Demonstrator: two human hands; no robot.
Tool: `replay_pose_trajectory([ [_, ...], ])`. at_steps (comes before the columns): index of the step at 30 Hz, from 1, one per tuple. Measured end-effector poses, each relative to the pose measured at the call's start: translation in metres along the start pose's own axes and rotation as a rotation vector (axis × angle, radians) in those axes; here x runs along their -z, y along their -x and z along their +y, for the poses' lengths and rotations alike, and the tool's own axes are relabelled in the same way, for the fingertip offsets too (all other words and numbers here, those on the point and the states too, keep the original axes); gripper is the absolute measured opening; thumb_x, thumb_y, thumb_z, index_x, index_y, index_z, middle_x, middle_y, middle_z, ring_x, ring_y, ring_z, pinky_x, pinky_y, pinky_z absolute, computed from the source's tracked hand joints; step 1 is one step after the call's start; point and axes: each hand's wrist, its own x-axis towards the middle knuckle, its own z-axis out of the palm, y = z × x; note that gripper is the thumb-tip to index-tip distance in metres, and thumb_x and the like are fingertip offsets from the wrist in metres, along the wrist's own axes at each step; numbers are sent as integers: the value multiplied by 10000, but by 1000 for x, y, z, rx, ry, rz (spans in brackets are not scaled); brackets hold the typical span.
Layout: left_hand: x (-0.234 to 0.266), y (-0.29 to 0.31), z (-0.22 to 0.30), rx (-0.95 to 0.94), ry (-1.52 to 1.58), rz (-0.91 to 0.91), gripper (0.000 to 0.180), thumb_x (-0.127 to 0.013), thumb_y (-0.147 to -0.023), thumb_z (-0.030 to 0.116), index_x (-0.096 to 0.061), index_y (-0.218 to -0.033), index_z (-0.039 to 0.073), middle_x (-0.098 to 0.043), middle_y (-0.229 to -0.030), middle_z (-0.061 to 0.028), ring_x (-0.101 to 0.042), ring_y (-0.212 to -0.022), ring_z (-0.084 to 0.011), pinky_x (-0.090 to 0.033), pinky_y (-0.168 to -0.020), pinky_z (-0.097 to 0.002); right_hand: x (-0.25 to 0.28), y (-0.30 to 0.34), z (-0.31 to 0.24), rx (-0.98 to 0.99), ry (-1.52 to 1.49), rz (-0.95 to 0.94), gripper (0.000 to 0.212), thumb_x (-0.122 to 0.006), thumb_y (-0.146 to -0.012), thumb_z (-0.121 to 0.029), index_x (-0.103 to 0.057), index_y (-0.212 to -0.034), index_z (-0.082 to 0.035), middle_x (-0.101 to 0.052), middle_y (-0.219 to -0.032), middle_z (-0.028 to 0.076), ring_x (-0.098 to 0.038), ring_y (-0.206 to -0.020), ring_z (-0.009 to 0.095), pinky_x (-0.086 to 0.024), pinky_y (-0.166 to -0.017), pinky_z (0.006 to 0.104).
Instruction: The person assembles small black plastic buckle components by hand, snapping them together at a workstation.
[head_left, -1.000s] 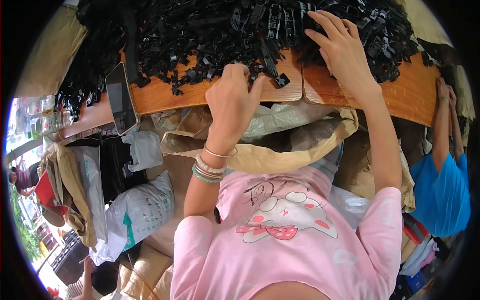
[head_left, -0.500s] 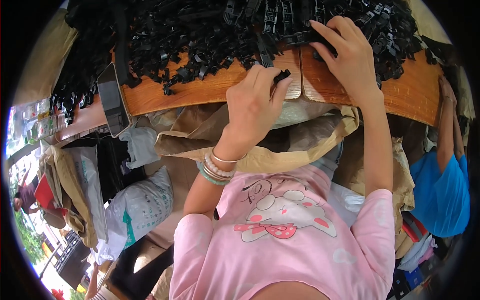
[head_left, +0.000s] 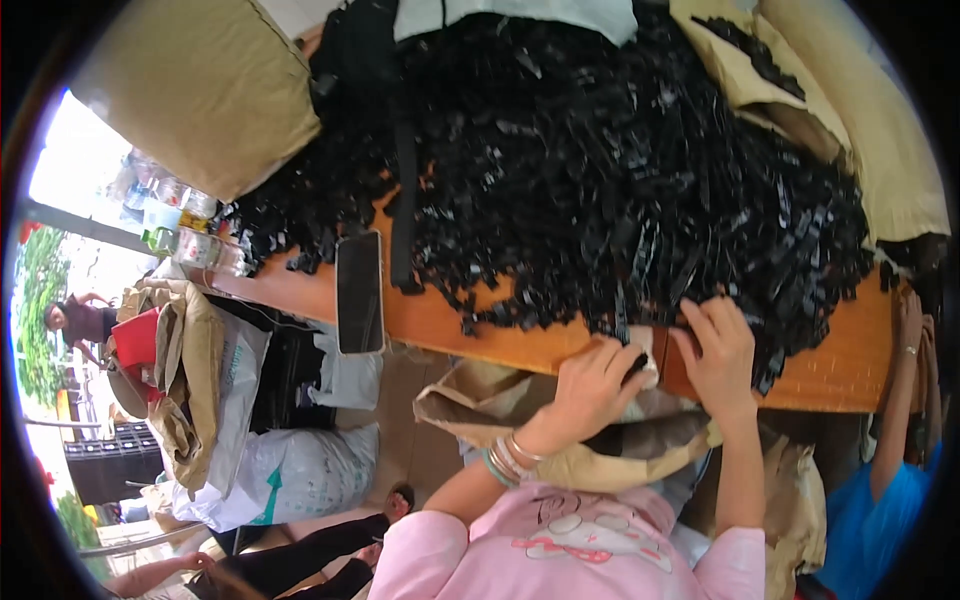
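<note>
A heap of small black plastic pieces [head_left: 560, 190] covers much of the wooden table [head_left: 480, 340]. My left hand [head_left: 592, 395], with bracelets at its wrist, is closed at the table's near edge. A small black plastic piece [head_left: 637, 366] pokes out between its thumb and fingers. To the right, my right hand [head_left: 720, 350] is at the heap's front fringe. Its thumb and index finger are apart and curved, and I make out nothing between them. Below both hands, an open brown paper sack [head_left: 570, 465] gapes under the table edge.
A phone [head_left: 360, 295] lies at the table's left edge beside a black strap [head_left: 404, 190]. Brown paper sacks [head_left: 205, 95] flank the heap. White woven bags [head_left: 310, 475] stand on the floor at left. A person in blue [head_left: 870, 525] is at the far right.
The view has shifted, so more of the heap shows. My left hand still grips a small black piece. My right hand's fingers no longer lie over the long black piece seen before.
</note>
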Motion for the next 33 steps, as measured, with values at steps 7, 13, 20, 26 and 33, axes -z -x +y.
replay_pose_trajectory([
  [7,6,-5,-2,36,73,-42,298,-748,-716,142,-593,-957,59,-562,-775,-88,-571,-632,-252,-465,-544,-337,10,-4,-13,-162,-228,23,335,-676,-694,56,-556,-1003,2,-544,-823,111,-582,-702,258,-468,-620,329],
  [13,19,-13,-15,71,229,-157,288,-749,-715,86,-616,-967,48,-532,-741,-74,-530,-564,-192,-431,-514,-298,15,18,-19,-438,-623,-21,238,-715,-732,5,-575,-924,1,-595,-797,43,-598,-699,100,-475,-640,219],
  [20,24,-17,-21,118,247,-288,259,-724,-737,102,-615,-961,33,-536,-762,-76,-542,-547,-201,-431,-510,-298,9,33,-15,-387,-419,-156,252,-669,-788,-34,-628,-1034,4,-621,-894,121,-620,-747,239,-519,-638,290],
  [26,24,-11,-20,120,256,-270,250,-715,-744,86,-621,-971,37,-526,-755,-66,-536,-542,-187,-423,-505,-295,21,30,-19,-266,-520,-219,275,-674,-799,-56,-625,-1063,5,-609,-892,115,-595,-727,219,-497,-591,298],
  [33,23,-13,-20,113,270,-269,246,-720,-734,76,-626,-958,35,-532,-758,-64,-535,-539,-192,-419,-493,-298,16,26,-19,-224,-531,-228,295,-685,-787,-47,-621,-1070,7,-605,-900,113,-581,-687,224,-478,-601,300],
])
